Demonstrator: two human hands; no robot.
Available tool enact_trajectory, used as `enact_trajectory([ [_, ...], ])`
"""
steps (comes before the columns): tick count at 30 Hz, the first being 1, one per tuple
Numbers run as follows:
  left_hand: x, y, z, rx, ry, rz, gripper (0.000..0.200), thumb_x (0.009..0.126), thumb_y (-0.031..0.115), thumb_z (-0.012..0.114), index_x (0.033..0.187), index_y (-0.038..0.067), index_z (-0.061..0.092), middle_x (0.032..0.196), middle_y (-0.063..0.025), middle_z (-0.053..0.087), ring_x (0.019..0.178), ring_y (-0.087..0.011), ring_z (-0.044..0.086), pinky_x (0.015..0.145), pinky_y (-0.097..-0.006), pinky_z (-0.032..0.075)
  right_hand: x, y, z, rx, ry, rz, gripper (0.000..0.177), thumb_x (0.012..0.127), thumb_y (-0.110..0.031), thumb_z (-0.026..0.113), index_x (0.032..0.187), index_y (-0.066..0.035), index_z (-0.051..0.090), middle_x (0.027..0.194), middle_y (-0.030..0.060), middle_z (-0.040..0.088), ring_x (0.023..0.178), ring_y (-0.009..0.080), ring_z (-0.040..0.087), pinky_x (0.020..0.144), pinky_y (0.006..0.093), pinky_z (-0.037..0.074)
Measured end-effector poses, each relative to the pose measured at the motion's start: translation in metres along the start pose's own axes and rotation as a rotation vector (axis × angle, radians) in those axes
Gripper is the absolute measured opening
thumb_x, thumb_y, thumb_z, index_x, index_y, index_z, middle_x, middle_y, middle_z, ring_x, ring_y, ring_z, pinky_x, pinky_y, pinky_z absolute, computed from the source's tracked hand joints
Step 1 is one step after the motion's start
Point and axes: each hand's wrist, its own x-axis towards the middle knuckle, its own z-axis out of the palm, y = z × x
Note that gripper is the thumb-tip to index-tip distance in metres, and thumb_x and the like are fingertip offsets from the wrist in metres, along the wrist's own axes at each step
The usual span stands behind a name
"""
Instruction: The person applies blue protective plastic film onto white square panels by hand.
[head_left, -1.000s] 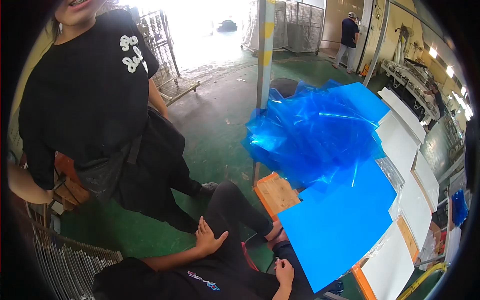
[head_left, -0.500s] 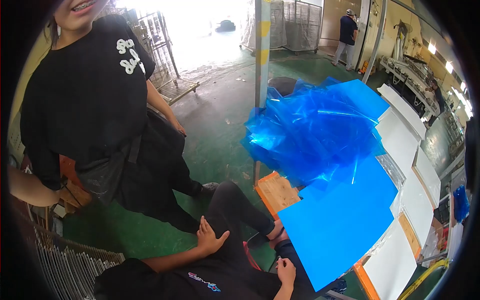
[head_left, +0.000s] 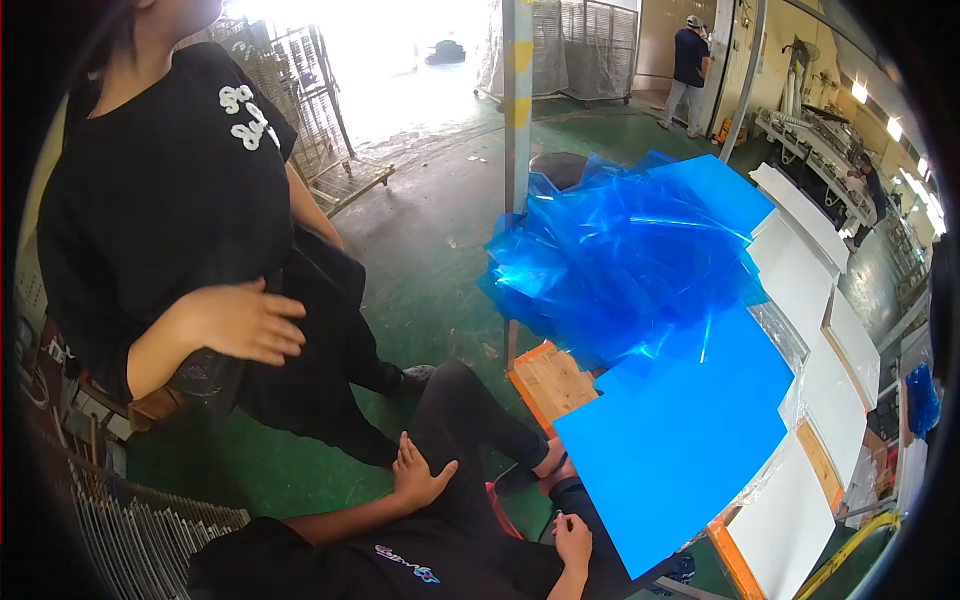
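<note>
My left hand (head_left: 424,483) lies on my raised leg in dark trousers (head_left: 462,420), fingers stretched and thumb apart, holding nothing. Low in the view, my right hand (head_left: 573,543) is closed, with its fingers curled in. Whether anything is inside it is hidden. Just right of it is the corner of a smooth blue sheet (head_left: 680,430) on the work surface. A crumpled heap of clear blue film (head_left: 630,260) covers the far part of that sheet.
White panels (head_left: 785,520) with orange-edged boards lie on the right. A metal post (head_left: 517,120) rises beyond the film. A person in black (head_left: 170,190) stands at left, another person (head_left: 690,75) far back. Metal racks (head_left: 150,525) stand lower left.
The standing person has turned and brought one hand across the front of the body. My two hands and the blue sheet have stayed put. The view has shifted slightly.
</note>
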Motion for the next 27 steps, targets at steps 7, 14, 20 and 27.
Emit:
enact_trajectory([
  [7,0.0,0.001,0.001,0.006,-0.002,-0.01,0.118,0.085,0.069,0.055,0.143,-0.023,0.009,0.157,-0.0312,0.007,0.145,-0.0439,0.017,0.115,-0.0521,0.021,-0.002,-0.005,-0.003,-0.003,0.003,-0.002,0.028,0.096,-0.028,0.057,0.086,-0.005,0.068,0.068,0.0058,0.069,0.068,0.0202,0.069,0.066,0.0339,0.049],
  [14,0.001,-0.001,0.003,0.003,0.01,-0.01,0.118,0.085,0.069,0.056,0.144,-0.022,0.009,0.157,-0.0306,0.007,0.145,-0.0437,0.018,0.115,-0.0517,0.022,-0.002,-0.005,-0.004,-0.015,0.014,-0.024,0.028,0.096,-0.03,0.057,0.086,-0.005,0.068,0.068,0.0065,0.068,0.069,0.0211,0.069,0.067,0.0348,0.05],
  [20,0.001,0.0,-0.002,0.078,0.007,0.018,0.113,0.086,0.069,0.055,0.142,-0.023,0.021,0.155,-0.0347,0.013,0.139,-0.0466,0.032,0.111,-0.0517,0.03,-0.005,-0.011,-0.006,-0.002,0.012,-0.019,0.026,0.096,-0.027,0.057,0.087,-0.004,0.067,0.07,0.007,0.069,0.067,0.0214,0.068,0.066,0.0346,0.05],
  [27,0.051,0.081,-0.115,0.482,-0.674,0.507,0.051,0.095,0.051,0.052,0.105,0.004,0.07,0.11,-0.0165,0.068,0.102,-0.0369,0.065,0.088,-0.0483,0.05,-0.059,-0.083,-0.048,0.132,-0.063,-0.516,0.012,0.094,-0.014,0.059,0.093,-0.006,0.068,0.072,0.0068,0.066,0.067,0.0222,0.064,0.06,0.0348,0.049],
])
